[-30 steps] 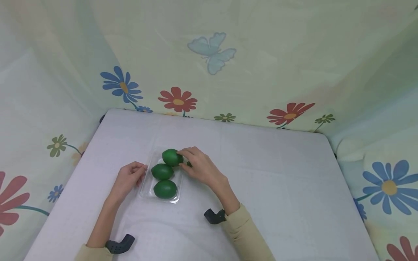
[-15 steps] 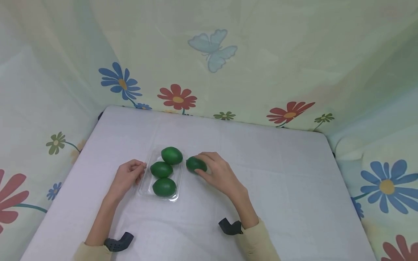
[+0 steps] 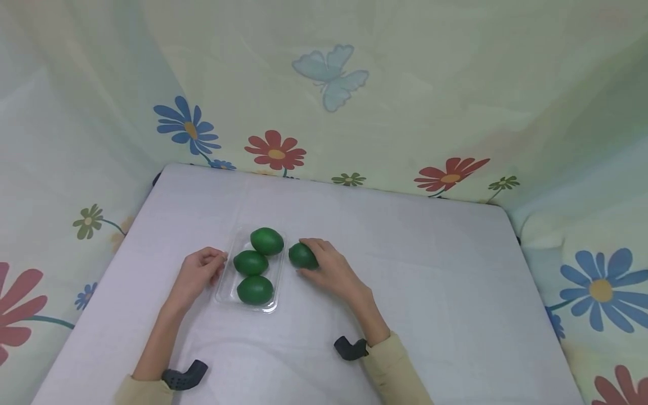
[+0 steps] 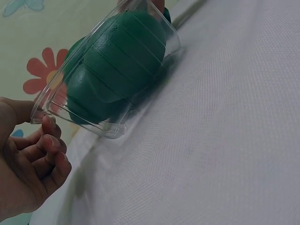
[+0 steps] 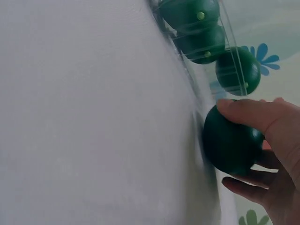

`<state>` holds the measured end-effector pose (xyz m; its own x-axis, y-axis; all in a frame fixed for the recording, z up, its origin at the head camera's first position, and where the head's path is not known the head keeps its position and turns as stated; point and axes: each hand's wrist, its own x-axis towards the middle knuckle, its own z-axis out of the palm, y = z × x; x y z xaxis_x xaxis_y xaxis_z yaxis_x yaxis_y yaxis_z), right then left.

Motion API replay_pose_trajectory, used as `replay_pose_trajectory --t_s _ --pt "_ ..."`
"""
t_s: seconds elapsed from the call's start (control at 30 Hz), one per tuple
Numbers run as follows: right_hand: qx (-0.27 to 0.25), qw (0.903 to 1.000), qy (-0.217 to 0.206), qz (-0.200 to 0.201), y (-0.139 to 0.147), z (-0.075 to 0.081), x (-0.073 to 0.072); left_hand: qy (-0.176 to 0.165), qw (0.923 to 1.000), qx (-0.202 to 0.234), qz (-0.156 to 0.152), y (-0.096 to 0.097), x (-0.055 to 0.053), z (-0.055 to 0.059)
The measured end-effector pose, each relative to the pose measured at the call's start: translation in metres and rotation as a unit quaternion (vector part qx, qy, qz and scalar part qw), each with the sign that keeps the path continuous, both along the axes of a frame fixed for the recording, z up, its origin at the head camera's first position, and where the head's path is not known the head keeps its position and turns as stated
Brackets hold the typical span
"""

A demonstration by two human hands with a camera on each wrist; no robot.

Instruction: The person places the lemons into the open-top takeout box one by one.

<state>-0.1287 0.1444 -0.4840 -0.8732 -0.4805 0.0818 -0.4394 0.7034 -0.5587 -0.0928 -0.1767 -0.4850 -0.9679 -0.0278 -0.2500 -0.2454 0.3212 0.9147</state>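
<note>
A clear plastic container [image 3: 227, 288] lies on the white table, with three green limes [image 3: 255, 290] in a row inside it. My left hand [image 3: 199, 272] pinches the container's left rim between thumb and forefinger, as the left wrist view [image 4: 33, 173] shows; the other fingers are curled below the rim. Just right of the container, a separate lime [image 3: 302, 256] rests on the table. Around that lime my right hand [image 3: 331, 269] curls its thumb and fingers. In the right wrist view, the thumb lies across this lime [image 5: 230, 140], apart from the ones in the container.
White cloth covers the table [image 3: 430, 292], which stretches away to the right of the right hand. Flower-printed curtains [image 3: 385, 107] hang behind and on both sides. A dark wrist device [image 3: 185, 376] sits at each sleeve.
My right hand has left the far lime in the container and moved right onto the loose lime, now gripping it. My left hand keeps its hold on the rim.
</note>
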Motion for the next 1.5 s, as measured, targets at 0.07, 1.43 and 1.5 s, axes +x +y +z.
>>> replay_pose_trajectory --t_s 0.07,1.43,1.5 --pt "0.006 0.9998 0.017 0.006 -0.004 -0.002 -0.001 0.002 1.0000 0.002 0.001 0.000 0.000 -0.001" --pt "-0.086 0.9632 0.224 0.121 -0.066 0.021 0.021 0.006 0.9999 0.002 -0.013 -0.003 -0.002 -0.004" --pt "-0.083 0.9608 0.234 0.124 -0.074 0.015 0.021 0.009 0.9999 0.002 -0.011 -0.003 -0.003 -0.004"
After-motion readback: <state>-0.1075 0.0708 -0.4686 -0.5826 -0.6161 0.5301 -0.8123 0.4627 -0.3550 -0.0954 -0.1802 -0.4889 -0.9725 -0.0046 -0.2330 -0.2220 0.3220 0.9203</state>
